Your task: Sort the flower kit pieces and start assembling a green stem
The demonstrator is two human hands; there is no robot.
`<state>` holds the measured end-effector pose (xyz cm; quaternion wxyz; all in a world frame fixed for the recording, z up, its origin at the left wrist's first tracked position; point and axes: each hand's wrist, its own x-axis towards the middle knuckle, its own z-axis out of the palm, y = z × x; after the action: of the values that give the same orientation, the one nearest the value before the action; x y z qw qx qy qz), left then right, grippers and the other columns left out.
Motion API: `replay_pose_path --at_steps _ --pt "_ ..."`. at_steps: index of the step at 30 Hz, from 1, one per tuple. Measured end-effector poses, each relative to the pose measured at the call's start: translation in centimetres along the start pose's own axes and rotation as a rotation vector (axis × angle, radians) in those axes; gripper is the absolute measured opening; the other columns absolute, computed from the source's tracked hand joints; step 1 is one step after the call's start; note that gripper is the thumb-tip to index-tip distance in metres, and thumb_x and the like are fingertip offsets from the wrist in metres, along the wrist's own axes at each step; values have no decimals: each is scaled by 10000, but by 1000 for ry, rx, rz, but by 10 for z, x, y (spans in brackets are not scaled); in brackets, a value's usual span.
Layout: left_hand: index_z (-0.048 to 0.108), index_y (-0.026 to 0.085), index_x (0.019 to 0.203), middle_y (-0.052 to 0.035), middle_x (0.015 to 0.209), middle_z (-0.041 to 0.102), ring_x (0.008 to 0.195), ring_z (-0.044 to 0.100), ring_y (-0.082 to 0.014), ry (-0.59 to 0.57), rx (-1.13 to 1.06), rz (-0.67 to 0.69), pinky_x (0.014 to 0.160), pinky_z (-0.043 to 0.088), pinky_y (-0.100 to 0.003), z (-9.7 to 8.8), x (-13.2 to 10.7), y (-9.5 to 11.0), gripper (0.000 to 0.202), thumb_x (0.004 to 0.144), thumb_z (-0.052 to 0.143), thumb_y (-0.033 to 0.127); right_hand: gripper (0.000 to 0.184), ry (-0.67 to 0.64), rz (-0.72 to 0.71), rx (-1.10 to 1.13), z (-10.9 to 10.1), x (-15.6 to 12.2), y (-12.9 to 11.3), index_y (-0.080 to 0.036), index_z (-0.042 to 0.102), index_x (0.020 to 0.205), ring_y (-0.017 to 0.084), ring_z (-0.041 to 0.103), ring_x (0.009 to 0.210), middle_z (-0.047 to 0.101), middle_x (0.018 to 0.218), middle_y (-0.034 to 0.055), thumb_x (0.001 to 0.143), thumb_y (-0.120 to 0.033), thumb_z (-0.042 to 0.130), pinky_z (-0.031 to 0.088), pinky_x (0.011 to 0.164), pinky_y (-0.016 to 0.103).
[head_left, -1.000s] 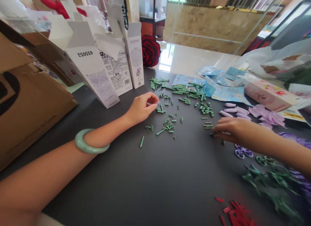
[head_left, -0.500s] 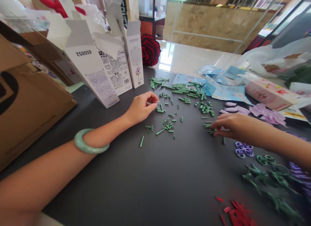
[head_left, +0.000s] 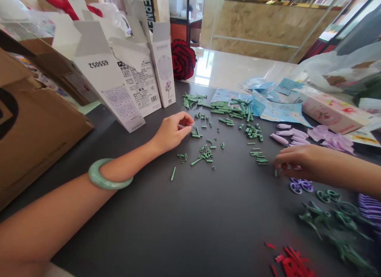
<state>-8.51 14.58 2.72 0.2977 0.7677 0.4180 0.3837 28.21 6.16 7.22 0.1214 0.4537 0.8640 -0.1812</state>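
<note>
The left hand [head_left: 172, 132] is pinched narrow, its fingertips [head_left: 187, 120] closed on a thin pale piece [head_left: 181, 126] (too small to make out its shape). Just below it lie green stem pieces [head_left: 205, 154], scattered across the middle of the dark surface [head_left: 149, 229] between the two hands. Farther up are a bunch of longer green tubes [head_left: 226, 112] and a cluster of green leaves [head_left: 190, 100]. A jade bangle [head_left: 110, 174] circles the left wrist.

The right hand [head_left: 297, 162] hangs low with its fingers curled, just beside the nearest stem pieces; whether it holds anything, I cannot tell. Close to it are lilac buds [head_left: 282, 139], lilac petals [head_left: 336, 143] and purple rings [head_left: 297, 185]. Nearer the camera lie green frames [head_left: 336, 217] and red pieces [head_left: 293, 265].

Along the far edge stand white boxes, the nearest [head_left: 119, 98] printed "650052", upside down in this view. The next box [head_left: 138, 84] has a barcode and Chinese text too small to read, and the third [head_left: 162, 66] shows a purple flower. Blue leaflets [head_left: 282, 112] and a pink box [head_left: 327, 114] lie to the right, and a cardboard carton [head_left: 35, 126] stands at the left.
</note>
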Motion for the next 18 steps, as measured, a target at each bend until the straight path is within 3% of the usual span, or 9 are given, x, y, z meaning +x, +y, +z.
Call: replay_pose_path --at_steps 7,18 --pt "607 182 857 -56 911 700 864 652 -181 -2 0 -7 767 553 -306 -1 0 1 127 767 556 255 100 -50 20 53 3 11 -1 -224 617 727 159 567 571 611 653 4 761 -169 542 417 571 289" --pt "604 205 836 -50 896 706 831 655 -174 5 1 0 753 547 -297 0 0 0 90 771 557 246 170 108 -6 84 -7 29 -15 -225 606 677 147 464 504 532 565 -6 818 -281 531 367 516 299"
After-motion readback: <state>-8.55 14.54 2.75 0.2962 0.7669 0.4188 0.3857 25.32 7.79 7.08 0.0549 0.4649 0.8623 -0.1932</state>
